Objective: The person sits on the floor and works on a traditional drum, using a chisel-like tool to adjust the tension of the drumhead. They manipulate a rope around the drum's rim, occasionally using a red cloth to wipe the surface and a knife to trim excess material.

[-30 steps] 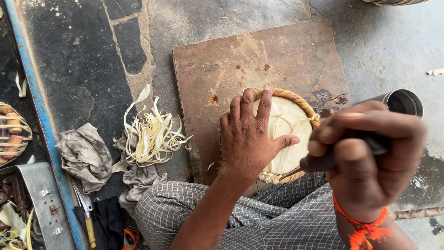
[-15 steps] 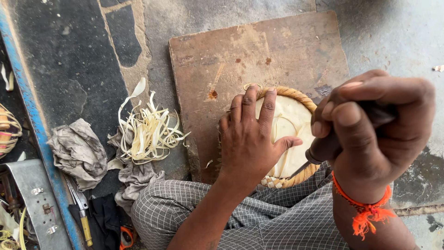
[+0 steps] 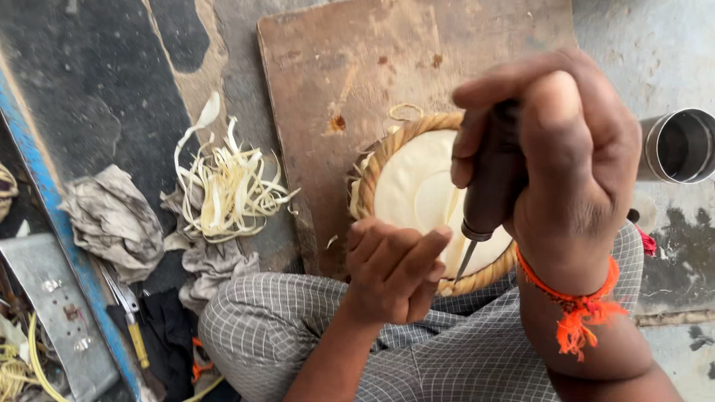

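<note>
A round woven disc (image 3: 417, 190) with a cream centre and a braided tan rim lies on a brown wooden board (image 3: 350, 67). My left hand (image 3: 391, 272) curls at the disc's near edge, fingers bent, pinching the rim. My right hand (image 3: 555, 160) is raised close to the camera, wrapped around the dark handle of an awl (image 3: 488, 193). The awl's thin metal point (image 3: 463, 262) angles down to the disc's near rim beside my left fingers. An orange thread (image 3: 573, 309) circles my right wrist.
A heap of pale cane shavings (image 3: 227, 186) lies left of the board, with grey rags (image 3: 112, 219) beside it. A metal cup (image 3: 681, 145) lies on its side at the right. A blue rail (image 3: 71, 246) and a yellow-handled tool (image 3: 134, 331) are at the left. Checked cloth covers my knees (image 3: 275, 327).
My left hand has slid off the top of the disc and curled at its near edge. My right hand with the awl has moved in over the disc, point down at the rim.
</note>
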